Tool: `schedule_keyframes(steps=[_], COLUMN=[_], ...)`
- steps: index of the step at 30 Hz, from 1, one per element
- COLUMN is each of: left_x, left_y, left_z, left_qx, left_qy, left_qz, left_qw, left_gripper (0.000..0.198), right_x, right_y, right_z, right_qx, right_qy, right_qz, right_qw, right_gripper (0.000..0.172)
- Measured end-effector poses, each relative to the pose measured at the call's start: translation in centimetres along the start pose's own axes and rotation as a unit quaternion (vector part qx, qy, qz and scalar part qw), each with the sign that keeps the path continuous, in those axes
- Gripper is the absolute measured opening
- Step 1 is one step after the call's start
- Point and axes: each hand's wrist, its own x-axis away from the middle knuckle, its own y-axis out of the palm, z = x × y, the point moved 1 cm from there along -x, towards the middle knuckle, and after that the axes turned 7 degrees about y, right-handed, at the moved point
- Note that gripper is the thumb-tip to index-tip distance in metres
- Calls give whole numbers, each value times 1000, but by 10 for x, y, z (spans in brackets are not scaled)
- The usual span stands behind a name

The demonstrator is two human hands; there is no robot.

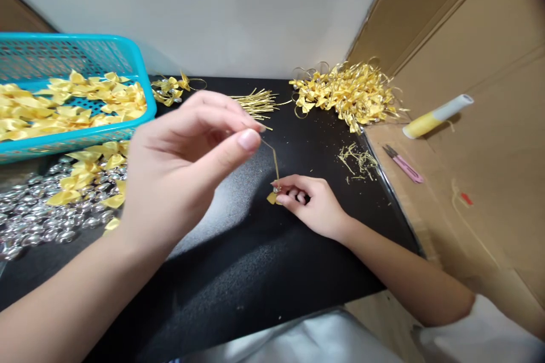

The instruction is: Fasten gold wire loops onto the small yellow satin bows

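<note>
My left hand (pixel 187 164) is raised above the black tabletop (pixel 255 261), thumb and forefinger pinched on the upper end of a thin gold cord (pixel 272 156). The cord runs down to my right hand (pixel 313 201), which rests on the table with fingers curled, pinching a small yellow ribbon bow (pixel 272 197) with a silver bead at the cord's lower end.
A turquoise basket (pixel 140 74) of yellow bows stands at the left. Silver beads (pixel 29 221) and loose bows (pixel 85 178) lie below it. Cut gold cords (pixel 258 102) and a pile of finished bows (pixel 349 91) lie at the back. A glue stick (pixel 436 116) and pink snips (pixel 404 164) rest on cardboard at the right.
</note>
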Motion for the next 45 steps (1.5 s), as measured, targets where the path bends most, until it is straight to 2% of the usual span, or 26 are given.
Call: schedule_keyframes(steps=[3, 6, 10, 14, 17, 20, 24, 26, 28, 30, 33, 35, 36, 38, 40, 42, 45], left_x=[-7, -13, -17, -16, -14, -9, 1, 8, 13, 16, 16, 15, 14, 13, 13, 14, 16], left_y=[-6, -10, -13, -15, -15, -11, 2, 9, 15, 18, 17, 14, 13, 9, 6, 4, 2], left_z=[8, 7, 1, -2, -2, -1, 1, 0, -2, -4, -7, -12, -15, -27, -40, -54, -69], left_qx=[-15, 20, 16, -24, -38, -53, -97, -128, -147, -144, -131, -121, -115, -115, -160, -225, -232], left_qy=[14, 40, 42, 27, 44, 35, -22, -23, -18, -25, -28, -31, -42, -92, -122, -91, -48], left_qz=[45, 88, 95, 83, 57, 8, -127, -194, -228, -238, -250, -268, -283, -313, -352, -384, -427], left_qw=[999, 995, 994, 996, 997, 998, 987, 972, 962, 960, 959, 955, 951, 938, 914, 891, 873], left_gripper=[13, 14, 15, 18, 21, 16, 3, 2, 5, 7, 4, 17, 23, 20, 20, 20, 22], right_x=[0, 0, 1, 1, 0, 0, 4, 6, 8, 9, 8, 7, 7, 7, 8, 9, 10], right_y=[-1, -2, -3, -4, -7, -13, -20, -22, -22, -22, -23, -25, -26, -27, -29, -30, -31], right_z=[-2, -3, -2, -1, -3, -7, -15, -18, -21, -24, -26, -25, -25, -23, -22, -21, -18], right_qx=[22, 26, 24, 11, -2, -28, -79, -124, -172, -199, -216, -245, -266, -305, -329, -333, -317], right_qy=[-14, -47, -67, -48, -34, -41, -89, -100, -91, -72, -47, -36, -33, -31, -36, -40, -28], right_qz=[-10, -4, 7, 16, 17, 49, 69, 41, 10, -7, -21, -51, -73, -127, -187, -252, -338], right_qw=[1000, 999, 997, 999, 999, 998, 991, 986, 981, 977, 975, 968, 961, 943, 925, 908, 886], right_gripper=[21, 18, 19, 17, 18, 18, 26, 24, 15, 10, 15, 13, 11, 6, 5, 5, 8])
